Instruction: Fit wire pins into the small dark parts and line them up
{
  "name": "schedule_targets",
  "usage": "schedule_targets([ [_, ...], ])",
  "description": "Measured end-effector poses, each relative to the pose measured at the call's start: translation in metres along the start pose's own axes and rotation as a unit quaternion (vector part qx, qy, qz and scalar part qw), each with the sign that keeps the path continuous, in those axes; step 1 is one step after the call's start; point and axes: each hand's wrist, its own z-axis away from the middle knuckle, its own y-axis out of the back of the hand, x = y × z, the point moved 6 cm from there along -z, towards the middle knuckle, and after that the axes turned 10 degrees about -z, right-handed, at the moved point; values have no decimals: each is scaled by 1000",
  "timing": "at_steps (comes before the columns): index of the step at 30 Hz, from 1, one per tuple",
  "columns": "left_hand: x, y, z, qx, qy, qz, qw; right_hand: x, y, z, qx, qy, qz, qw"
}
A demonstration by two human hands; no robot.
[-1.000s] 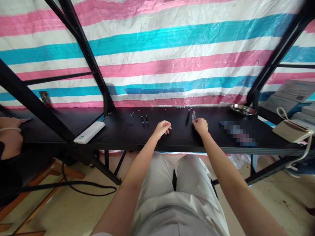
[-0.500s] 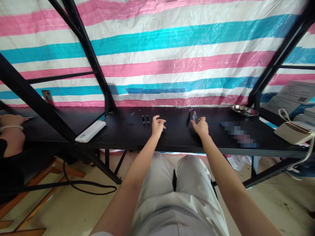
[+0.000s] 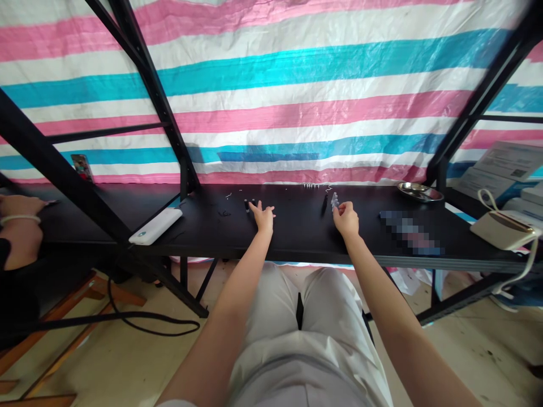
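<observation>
My left hand (image 3: 263, 219) reaches over the black tabletop with its fingers spread. Its fingertips are at two small black cylinders with light ends, partly covering the right one; the left cylinder (image 3: 246, 206) stands just beyond them. Curled together, the fingers of my right hand (image 3: 347, 219) sit right beside a small cluster of clear pieces (image 3: 335, 200). Whether anything is between those fingers is hidden. A dark slim piece (image 3: 325, 203) stands left of the cluster. At the back lies a row of tiny silvery springs (image 3: 311, 185).
A white power bank (image 3: 156, 226) lies left on the table (image 3: 297, 243). Small black bits (image 3: 224, 213) lie nearby. To the right are a metal dish (image 3: 419, 192), a blurred-out item (image 3: 410, 233) and a cream pouch (image 3: 503, 229). Another person's arm (image 3: 20, 226) rests far left.
My left hand has moved left to the black cylinders, its fingers stretching out. The fingers of my right hand have drawn together beside the clear pieces.
</observation>
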Motion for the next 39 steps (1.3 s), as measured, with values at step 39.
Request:
schedule_targets([
  [39,7,-48,38,-409,-67,-58,908,-63,-43,40,-211,353,88,907],
])
